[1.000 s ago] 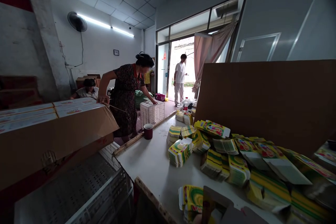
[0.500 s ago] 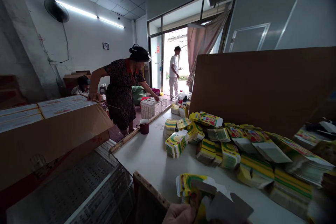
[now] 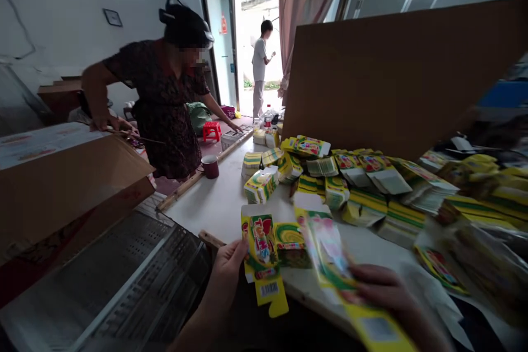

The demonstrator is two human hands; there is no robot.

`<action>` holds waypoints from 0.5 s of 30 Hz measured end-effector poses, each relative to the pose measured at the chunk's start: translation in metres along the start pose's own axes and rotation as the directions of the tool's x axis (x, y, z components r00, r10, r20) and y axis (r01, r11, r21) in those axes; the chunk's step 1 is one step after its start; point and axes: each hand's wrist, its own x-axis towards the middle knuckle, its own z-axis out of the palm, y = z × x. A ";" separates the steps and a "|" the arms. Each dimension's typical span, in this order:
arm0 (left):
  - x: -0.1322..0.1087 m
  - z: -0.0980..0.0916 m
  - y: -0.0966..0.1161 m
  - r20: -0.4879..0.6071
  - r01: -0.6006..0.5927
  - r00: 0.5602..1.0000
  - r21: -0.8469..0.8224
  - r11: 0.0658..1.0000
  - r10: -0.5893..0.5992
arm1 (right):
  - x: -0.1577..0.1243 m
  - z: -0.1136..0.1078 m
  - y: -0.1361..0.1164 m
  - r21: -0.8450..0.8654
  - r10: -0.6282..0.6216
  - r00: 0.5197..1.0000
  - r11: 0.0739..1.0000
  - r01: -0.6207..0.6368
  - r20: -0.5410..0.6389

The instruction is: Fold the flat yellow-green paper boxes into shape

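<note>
Near the table's front edge, my left hand (image 3: 226, 268) pinches a flattened yellow and green printed carton (image 3: 260, 239) by its left edge, with a barcode flap hanging at the bottom. My right hand (image 3: 381, 289) grips a second flattened carton (image 3: 324, 245), tilted and smeared by motion. Behind and between the two, part of another yellow carton (image 3: 290, 235) shows on the white table (image 3: 223, 198). Beyond them lie bundled stacks of folded cartons (image 3: 365, 206).
A maroon mug (image 3: 210, 166) stands by the table's wooden edge strip. A tall brown cardboard sheet (image 3: 371, 82) rises behind the stacks. At left are an open cardboard box (image 3: 78, 176) and grey plastic crates (image 3: 136, 264). One person (image 3: 165, 88) leans there; another (image 3: 259, 60) stands at the doorway.
The view has tilted down and shifted. My hands have come up into view, each now with a flat carton. The person at the doorway has turned and raised a forearm.
</note>
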 end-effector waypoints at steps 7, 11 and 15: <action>-0.004 0.012 -0.004 0.022 0.097 0.995 -0.165 0.981 -0.095 | -0.013 0.050 0.017 -0.031 -0.131 0.859 0.985 0.168 0.494; -0.002 0.016 -0.004 0.011 0.130 0.991 -0.201 0.971 -0.130 | -0.017 0.047 0.027 -0.041 -0.098 0.870 0.990 0.135 0.483; -0.004 0.016 -0.006 0.002 0.138 0.990 -0.220 0.966 -0.141 | -0.017 0.047 0.026 -0.078 -0.111 0.874 0.983 0.167 0.472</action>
